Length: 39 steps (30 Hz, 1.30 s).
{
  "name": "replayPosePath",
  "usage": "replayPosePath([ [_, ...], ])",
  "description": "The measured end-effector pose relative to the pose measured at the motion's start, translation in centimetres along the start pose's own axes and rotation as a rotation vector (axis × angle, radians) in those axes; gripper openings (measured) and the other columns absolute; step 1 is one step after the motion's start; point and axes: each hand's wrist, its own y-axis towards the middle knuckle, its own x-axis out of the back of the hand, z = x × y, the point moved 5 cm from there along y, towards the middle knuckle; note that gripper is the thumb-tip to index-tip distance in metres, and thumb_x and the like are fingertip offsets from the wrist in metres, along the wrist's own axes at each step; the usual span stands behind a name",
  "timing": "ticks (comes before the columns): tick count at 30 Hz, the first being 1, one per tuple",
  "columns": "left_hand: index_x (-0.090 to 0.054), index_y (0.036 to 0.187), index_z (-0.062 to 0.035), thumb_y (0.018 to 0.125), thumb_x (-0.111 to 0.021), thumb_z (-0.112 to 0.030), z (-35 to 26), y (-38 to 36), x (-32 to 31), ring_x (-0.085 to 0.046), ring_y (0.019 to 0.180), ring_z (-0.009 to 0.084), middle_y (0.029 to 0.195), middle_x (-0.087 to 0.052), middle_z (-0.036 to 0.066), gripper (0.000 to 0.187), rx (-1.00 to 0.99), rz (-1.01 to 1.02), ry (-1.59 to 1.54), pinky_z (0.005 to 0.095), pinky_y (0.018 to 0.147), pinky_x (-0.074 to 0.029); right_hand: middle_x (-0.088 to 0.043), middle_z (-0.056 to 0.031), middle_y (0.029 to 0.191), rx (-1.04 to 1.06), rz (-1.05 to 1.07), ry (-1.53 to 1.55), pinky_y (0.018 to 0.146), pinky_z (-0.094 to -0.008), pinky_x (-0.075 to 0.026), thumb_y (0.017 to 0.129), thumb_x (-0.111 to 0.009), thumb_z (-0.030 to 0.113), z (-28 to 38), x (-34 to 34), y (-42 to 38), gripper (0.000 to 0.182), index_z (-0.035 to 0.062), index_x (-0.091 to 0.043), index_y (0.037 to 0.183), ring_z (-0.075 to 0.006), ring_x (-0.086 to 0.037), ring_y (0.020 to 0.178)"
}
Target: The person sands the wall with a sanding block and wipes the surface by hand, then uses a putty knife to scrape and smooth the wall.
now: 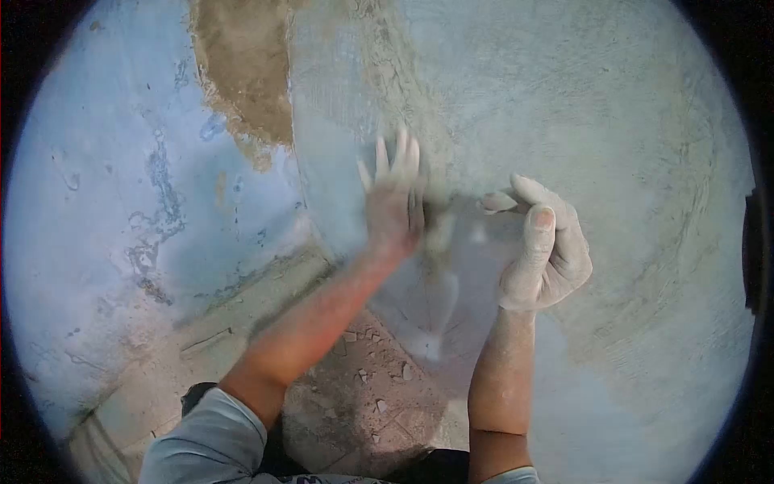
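Note:
My left hand [393, 202] is raised in front of the blue-green wall [500, 89], its fingers spread and pointing up, slightly blurred. Nothing shows between its fingers; whether the palm touches the wall is unclear. To its right, my right hand [548, 246] is coated in pale dust. Its fingers are curled and its thumb points up. Something small and pale [497, 202] shows at its fingertips, and I cannot make out whether it is a held piece or a fingertip.
A brown bare patch [246, 64] marks the wall at the upper left, beside a peeling blue wall surface [105, 185]. Below lies a reddish, dusty floor [347, 411] with small loose chips. A ledge [234, 310] runs along the wall's foot at the left.

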Motion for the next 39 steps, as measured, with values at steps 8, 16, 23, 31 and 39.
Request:
replayPosePath([
  [8,-0.042,0.163,-0.0037,0.112,-0.043,-0.027,0.4,5.7,1.2,-0.022,0.161,0.0484,0.172,-0.036,0.018,0.056,-0.007,-0.080,-0.090,0.0725,0.126,-0.007,-0.077,-0.0196,0.080,0.007,0.052,0.023,0.063,-0.0319,-0.061,0.111,-0.054,0.013,-0.3,-0.7,-0.6,0.030,-0.0088,-0.075,0.109,-0.0236,-0.077,0.072],
  [16,-0.057,0.153,-0.0096,0.108,-0.056,-0.022,0.3,-11.1,2.3,-0.034,0.157,0.0368,0.165,-0.048,0.008,0.047,-0.219,0.465,-0.093,0.0683,0.127,-0.016,-0.079,-0.0160,0.084,-0.061,0.247,-0.159,0.060,-0.0285,-0.054,0.109,-0.059,0.014,-0.2,-3.2,-2.7,0.027,-0.0055,-0.077,0.106,-0.0189,-0.074,0.070],
  [23,-0.066,0.142,-0.0036,0.113,-0.049,-0.025,4.0,-3.1,10.9,-0.059,0.137,0.0293,0.142,-0.067,0.012,0.040,0.061,0.095,-0.617,0.0461,0.120,-0.040,-0.075,-0.0188,0.109,0.029,0.233,-0.222,0.072,-0.0347,-0.057,0.113,-0.051,0.037,0.5,-3.5,-7.0,0.048,-0.0053,-0.064,0.130,-0.0234,-0.072,0.084],
  [31,-0.073,0.118,-0.0016,0.109,-0.061,-0.039,4.4,3.4,9.6,-0.067,0.111,0.0192,0.114,-0.071,0.009,0.041,1.307,-0.166,-1.900,0.0334,0.101,-0.052,-0.044,-0.0222,0.161,-0.421,0.438,0.031,0.110,-0.0509,-0.049,0.093,-0.067,0.074,-1.4,-12.1,-13.0,0.109,-0.0053,-0.035,0.160,-0.0353,-0.045,0.146],
  [39,-0.066,0.138,0.0018,0.106,-0.069,-0.034,3.1,2.8,5.5,-0.062,0.127,0.0244,0.140,-0.067,0.014,0.048,0.939,0.259,-1.896,0.0364,0.106,-0.051,-0.051,-0.0109,0.155,-0.571,-0.121,-0.146,0.119,-0.0373,-0.039,0.113,-0.059,0.036,-6.0,-11.3,-0.8,0.059,0.0001,-0.044,0.156,-0.0208,-0.049,0.141],
])
